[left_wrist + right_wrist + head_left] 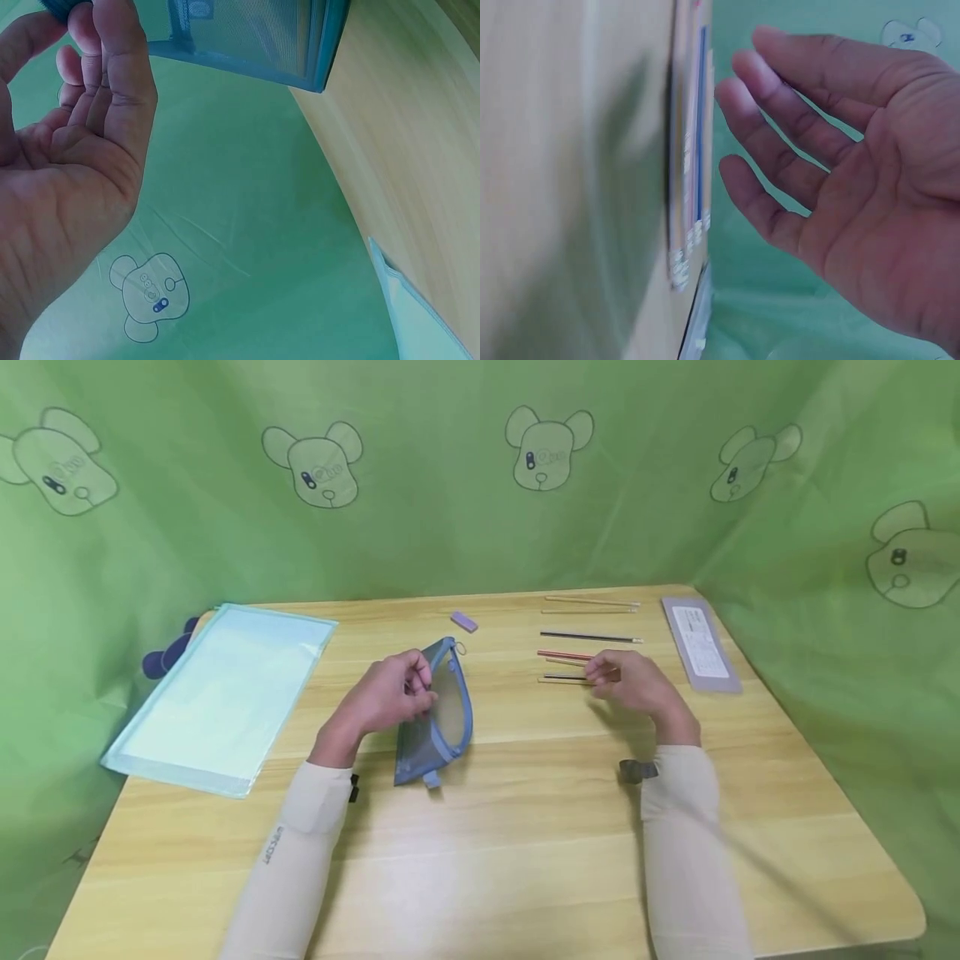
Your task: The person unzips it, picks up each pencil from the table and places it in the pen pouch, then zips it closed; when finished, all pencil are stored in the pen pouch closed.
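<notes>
My left hand (390, 693) pinches the edge of a blue mesh zip pouch (427, 752) between thumb and fingers. The pouch stands tilted with its zipped mouth gaping to the right. In the left wrist view its mesh side (255, 34) hangs past my fingers. Over the near pencils, my right hand (633, 681) hovers with loosely bent fingers and holds nothing; the right wrist view shows a gap between the fingers (780, 161) and the pencils (694, 150). A red pencil (562, 655) and a dark pencil (564, 677) lie partly hidden behind that hand.
Farther back lie a black pencil (588, 636) and two wooden pencils (592, 601). A purple eraser (464, 622) sits behind the pouch. At the right edge is a grey labelled packet (701, 643); a large pale-blue zip folder (225, 693) overhangs the table's left edge. Green curtain (450, 527) surrounds the table.
</notes>
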{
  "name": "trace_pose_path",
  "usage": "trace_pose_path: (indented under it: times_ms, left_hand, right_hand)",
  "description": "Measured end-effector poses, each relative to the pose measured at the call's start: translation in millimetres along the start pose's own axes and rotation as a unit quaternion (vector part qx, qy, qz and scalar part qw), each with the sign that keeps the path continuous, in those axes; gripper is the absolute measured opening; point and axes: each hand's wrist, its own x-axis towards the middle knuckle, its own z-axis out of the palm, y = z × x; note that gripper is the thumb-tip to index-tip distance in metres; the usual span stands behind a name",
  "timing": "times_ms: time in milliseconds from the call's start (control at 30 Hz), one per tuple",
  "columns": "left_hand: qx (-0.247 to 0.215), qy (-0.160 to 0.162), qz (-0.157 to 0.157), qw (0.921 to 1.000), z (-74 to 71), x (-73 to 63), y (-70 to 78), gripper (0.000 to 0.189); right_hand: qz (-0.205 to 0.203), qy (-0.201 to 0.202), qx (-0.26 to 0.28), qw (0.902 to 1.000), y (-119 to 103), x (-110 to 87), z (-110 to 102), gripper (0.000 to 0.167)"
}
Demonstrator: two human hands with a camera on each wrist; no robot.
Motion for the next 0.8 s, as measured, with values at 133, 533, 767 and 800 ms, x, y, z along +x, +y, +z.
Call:
trace_pose_path:
  times_ms: [133,533,767,800]
  left_hand:
    - [0.002,0.001,-0.001,1.0000,-0.5,-1.0,1.2,0.019]
    - [0.002,-0.002,-0.002,1.0000,-0.7,-0.3,2.6,0.019]
    - [0.005,-0.002,-0.004,1.0000,-0.5,-0.5,3.5,0.019]
    - [0.006,-0.002,-0.003,1.0000,-0.4,-0.5,3.5,0.019]
  right_hand:
    - [0.018,-0.001,-0.024,0.9996,7.9,2.4,-1.3,0.031]
    - [0.032,0.028,-0.051,0.9978,21.4,7.1,3.6,0.030]
    - [0.042,0.022,-0.072,0.9963,23.9,7.7,5.3,0.029]
    - [0.043,0.020,-0.073,0.9962,23.7,7.8,5.7,0.028]
